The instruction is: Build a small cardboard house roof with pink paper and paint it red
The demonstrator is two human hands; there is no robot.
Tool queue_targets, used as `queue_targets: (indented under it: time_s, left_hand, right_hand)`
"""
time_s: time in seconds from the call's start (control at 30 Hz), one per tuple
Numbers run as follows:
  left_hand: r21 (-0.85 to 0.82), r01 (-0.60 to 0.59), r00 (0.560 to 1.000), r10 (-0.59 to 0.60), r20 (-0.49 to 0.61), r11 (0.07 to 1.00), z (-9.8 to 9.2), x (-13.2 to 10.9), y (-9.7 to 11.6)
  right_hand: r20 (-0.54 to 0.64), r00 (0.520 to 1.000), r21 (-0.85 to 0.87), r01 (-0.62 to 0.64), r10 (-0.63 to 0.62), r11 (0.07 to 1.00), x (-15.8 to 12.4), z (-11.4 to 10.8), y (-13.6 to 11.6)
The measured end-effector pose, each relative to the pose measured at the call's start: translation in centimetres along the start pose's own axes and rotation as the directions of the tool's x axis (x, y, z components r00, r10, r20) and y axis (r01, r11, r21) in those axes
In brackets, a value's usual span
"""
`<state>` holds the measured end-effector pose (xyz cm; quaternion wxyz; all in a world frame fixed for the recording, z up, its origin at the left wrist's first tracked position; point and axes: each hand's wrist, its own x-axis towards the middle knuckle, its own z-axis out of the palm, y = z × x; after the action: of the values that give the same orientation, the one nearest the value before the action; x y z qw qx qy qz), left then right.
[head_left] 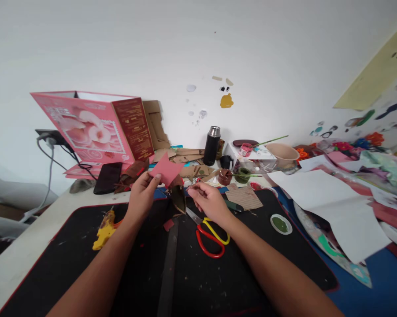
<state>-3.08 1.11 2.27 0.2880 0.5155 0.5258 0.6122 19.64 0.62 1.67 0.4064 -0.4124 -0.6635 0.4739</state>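
Observation:
My left hand (143, 193) is raised above the black mat (86, 259) and pinches a pink piece of paper (166, 171) between thumb and fingers. My right hand (209, 200) hovers just to its right, fingers curled together near a brown cardboard piece (178, 196); whether it holds anything I cannot make out. Scissors with a red and a yellow handle (211, 235) lie on the mat under my right wrist. A small pink scrap (168, 225) lies below the brown piece.
A yellow glue gun (105, 229) lies left on the mat. A long dark ruler (168, 268) runs down the middle. A pink box (92, 127), phone (107, 177), black flask (212, 145), paint pots (225, 176), green paint lid (280, 223) and white sheets (333, 202) crowd the table.

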Motion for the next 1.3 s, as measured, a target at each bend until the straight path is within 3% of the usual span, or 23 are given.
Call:
queue_targets:
  time_s: [0.1,0.23,0.33,0.43,0.6,0.77,0.93,1.0,1.1,1.17,1.23,1.3]
  left_hand:
    - [-0.004,-0.009,1.000,0.009,-0.013,1.000,-0.1,0.1,0.1]
    - [0.005,-0.039,0.999,0.039,-0.004,0.999,0.0,0.0,0.4]
    - [0.020,-0.039,0.999,0.039,0.015,0.999,0.0,0.0,0.4]
    - [0.036,-0.037,0.999,0.036,0.026,0.999,0.0,0.0,0.1]
    - [0.041,-0.039,0.998,0.037,0.042,0.998,0.0,0.1,-0.3]
    - [0.042,-0.032,0.998,0.029,0.052,0.999,0.0,0.1,-0.4]
    - [0.022,-0.027,0.997,0.025,0.068,0.999,0.0,0.0,-0.2]
    - [0.006,-0.018,0.997,0.017,0.079,1.000,0.0,-0.1,-0.1]
    - [-0.024,-0.010,0.996,0.012,0.093,1.000,0.1,-0.1,0.0]
    - [-0.042,-0.010,0.995,0.014,0.097,0.999,0.2,-0.1,0.0]
    - [-0.054,-0.012,0.995,0.017,0.095,0.998,0.2,-0.1,0.0]
    - [-0.058,-0.011,0.996,0.016,0.083,0.998,0.2,-0.1,-0.2]
  right_hand:
    - [0.119,0.992,-0.411,0.077,-0.030,0.908,-2.2,-2.2,-2.0]
    - [0.263,0.954,-0.725,0.095,0.146,0.682,-5.5,-4.2,-3.3]
    - [0.326,0.915,-0.828,0.156,0.236,0.538,-7.2,-4.3,-3.2]
    - [0.352,0.901,-0.864,0.208,0.254,0.459,-8.0,-3.7,-2.8]
    - [0.348,0.896,-0.850,0.177,0.277,0.496,-8.3,-3.4,-2.5]
    - [0.322,0.912,-0.761,0.090,0.254,0.642,-8.6,-4.5,-2.5]
    - [0.229,0.904,-0.590,-0.165,0.360,0.790,-9.8,-5.8,-1.9]
    - [0.216,0.881,-0.435,-0.299,0.421,0.849,-10.5,-6.2,-1.5]
    - [0.241,0.818,-0.114,-0.511,0.523,0.852,-11.5,-6.5,-1.0]
    - [0.229,0.805,0.110,-0.580,0.547,0.807,-12.3,-6.7,-1.0]
    - [0.229,0.811,0.256,-0.583,0.538,0.771,-13.0,-6.7,-1.0]
    - [0.209,0.848,0.350,-0.529,0.486,0.773,-13.5,-6.6,-0.9]
